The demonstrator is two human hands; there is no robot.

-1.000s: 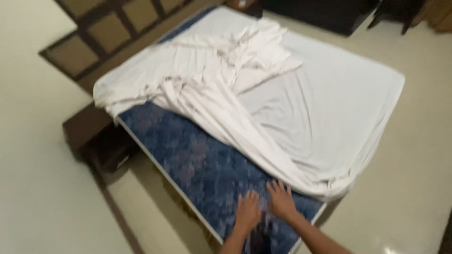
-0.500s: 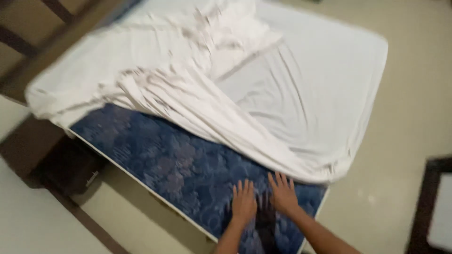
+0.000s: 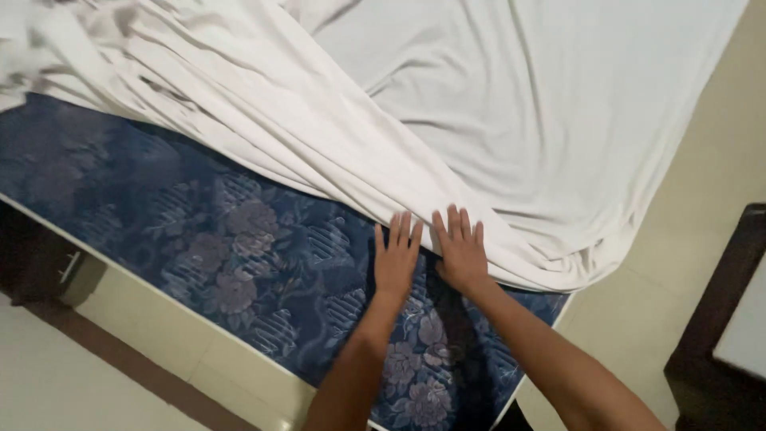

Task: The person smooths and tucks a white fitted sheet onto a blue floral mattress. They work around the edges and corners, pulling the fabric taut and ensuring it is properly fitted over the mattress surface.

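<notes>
Bedroom with pale floor tiles (image 3: 702, 199); dark furniture (image 3: 718, 343) at the right edge.

Head view: the bed's blue floral mattress (image 3: 215, 239) lies bare along its near side. The white sheet (image 3: 511, 104) covers the far part, its loose edge bunched in diagonal folds.

Change: over the last second the view has closed in and both hands have slid forward from the mattress corner to the sheet's edge. The left hand (image 3: 396, 255) lies flat on the bare mattress, fingers spread, just short of the fold. The right hand (image 3: 460, 249) is flat and spread too, fingertips touching the sheet's hem. Neither pinches cloth. Contact is just made; the sheet remains undrawn.
</notes>
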